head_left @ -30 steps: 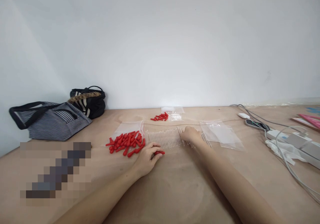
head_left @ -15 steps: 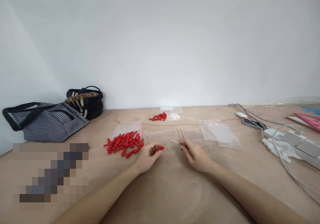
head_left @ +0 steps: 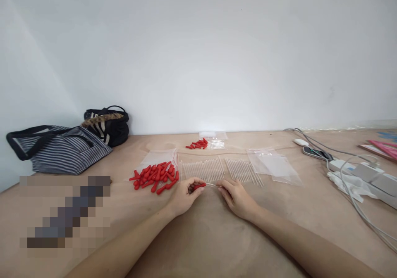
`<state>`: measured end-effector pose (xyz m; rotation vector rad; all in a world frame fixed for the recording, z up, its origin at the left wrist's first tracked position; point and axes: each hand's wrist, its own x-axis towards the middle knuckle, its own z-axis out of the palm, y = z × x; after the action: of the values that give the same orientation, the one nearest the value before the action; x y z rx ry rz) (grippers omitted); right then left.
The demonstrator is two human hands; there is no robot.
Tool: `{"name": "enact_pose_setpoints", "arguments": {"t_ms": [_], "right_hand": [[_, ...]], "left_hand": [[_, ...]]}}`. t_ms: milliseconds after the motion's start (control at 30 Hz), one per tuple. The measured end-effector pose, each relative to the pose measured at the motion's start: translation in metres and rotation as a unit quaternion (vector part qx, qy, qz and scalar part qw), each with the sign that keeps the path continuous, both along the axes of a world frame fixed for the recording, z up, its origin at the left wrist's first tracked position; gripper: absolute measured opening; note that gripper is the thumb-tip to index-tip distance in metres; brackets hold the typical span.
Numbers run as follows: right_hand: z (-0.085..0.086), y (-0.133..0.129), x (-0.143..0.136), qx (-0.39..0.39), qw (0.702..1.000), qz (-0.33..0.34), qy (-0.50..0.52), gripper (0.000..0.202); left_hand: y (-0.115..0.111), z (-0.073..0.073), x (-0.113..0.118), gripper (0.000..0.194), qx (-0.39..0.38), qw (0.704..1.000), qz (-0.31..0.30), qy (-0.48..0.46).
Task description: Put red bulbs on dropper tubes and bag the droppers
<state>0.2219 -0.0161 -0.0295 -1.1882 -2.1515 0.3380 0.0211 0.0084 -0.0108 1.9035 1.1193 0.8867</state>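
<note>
in left fingers [head_left: 197, 193] a red bulb [head_left: 200, 185], on black device [head_left: 319, 154] illegible green marks [head_left: 312, 150]

The table [head_left: 201, 236] bears red bulbs [head_left: 155, 176], thin tubes [head_left: 203, 171] and a striped bag [head_left: 70, 155].

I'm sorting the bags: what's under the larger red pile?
A clear plastic bag sticks out from beneath the larger red pile; anything under the pile's middle is covered.
</note>
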Motion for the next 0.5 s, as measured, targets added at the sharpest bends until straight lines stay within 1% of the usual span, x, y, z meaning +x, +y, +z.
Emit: {"name": "enact_pose_setpoints", "arguments": {"t_ms": [200, 367, 500], "right_hand": [[0.001, -0.002, 0.001, 0.012, 1.0, 0.0, 0.003, 0.02], [-0.001, -0.004, -0.001, 0.029, 0.999, 0.022, 0.005, 0.022], [-0.001, -0.006, -0.002, 0.04, 0.998, 0.039, 0.003, 0.024]], "left_hand": [[-0.001, -0.005, 0.004, 0.02, -0.021, 0.999, 0.002, -0.038], [-0.003, -0.005, 0.009, 0.019, -0.046, 0.995, 0.034, -0.084], [-0.004, -0.006, 0.01, 0.02, -0.042, 0.994, 0.042, -0.088]]}}
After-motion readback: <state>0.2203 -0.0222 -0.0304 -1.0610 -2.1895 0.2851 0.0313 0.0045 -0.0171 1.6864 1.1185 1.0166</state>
